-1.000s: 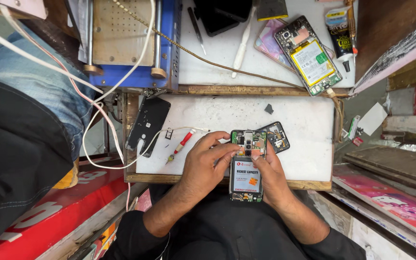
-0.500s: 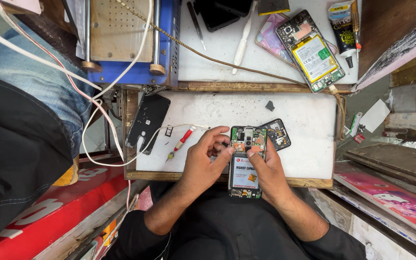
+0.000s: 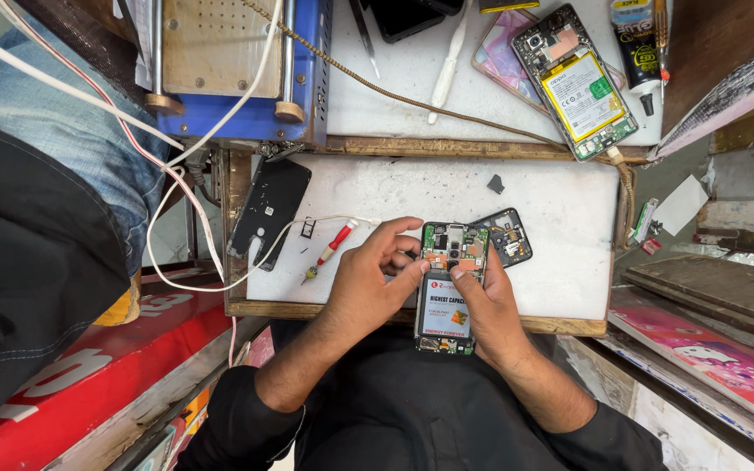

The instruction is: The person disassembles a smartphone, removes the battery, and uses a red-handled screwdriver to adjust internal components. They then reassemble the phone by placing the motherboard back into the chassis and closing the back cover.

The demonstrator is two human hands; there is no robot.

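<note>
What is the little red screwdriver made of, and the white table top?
The red screwdriver: handle looks like glossy plastic, its thin grey tip probably metal. The white table top: seems a painted or laminated board, matte and scuffed grey, with a bare wooden edge showing.

We see bare table (image 3: 560, 262) right of the opened phone (image 3: 448, 288), open for a pass. Left side is crowded: red screwdriver (image 3: 332, 249), white cable (image 3: 220, 283), black back cover (image 3: 269, 209). A small camera frame (image 3: 506, 235) sits just beside the phone's top.

Red-handled screwdriver (image 3: 332, 249) — white worktop (image 3: 560, 218), blue machine (image 3: 246, 118)
</note>
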